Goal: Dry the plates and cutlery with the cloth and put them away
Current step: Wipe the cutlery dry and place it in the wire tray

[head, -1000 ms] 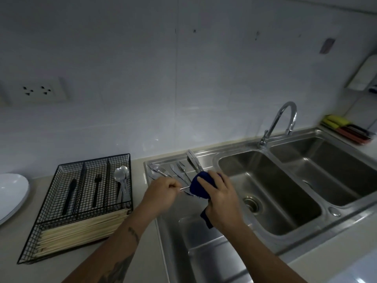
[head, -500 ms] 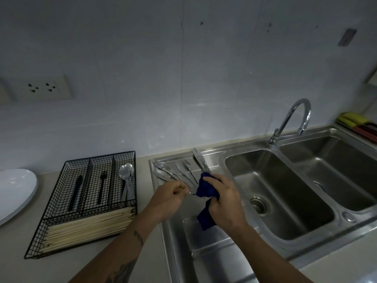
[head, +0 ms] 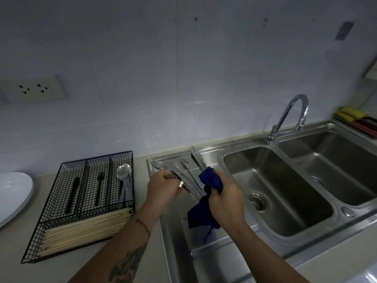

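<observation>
Over the shiny steel sink (head: pixel 214 260), the left hand (head: pixel 163 186) pinches one silver metal piece (head: pixel 184 185) so the right hand (head: pixel 225 201), squeezing the dark blue cloth (head: pixel 210 178), can rub it dry.

the pale counter (head: pixel 67 268) carries a wire tray (head: pixel 61 217) at nine o'clock, white plates (head: pixel 12 193) beyond, the sink (head: pixel 285 245) at three o'clock.

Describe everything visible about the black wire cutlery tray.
The black wire cutlery tray is a rectangular mesh basket, flat on the pale counter left of the sink. Three narrow back compartments hold a dark knife, a dark fork and silver spoons; the long front compartment holds pale chopsticks. Neither hand touches it.
</observation>
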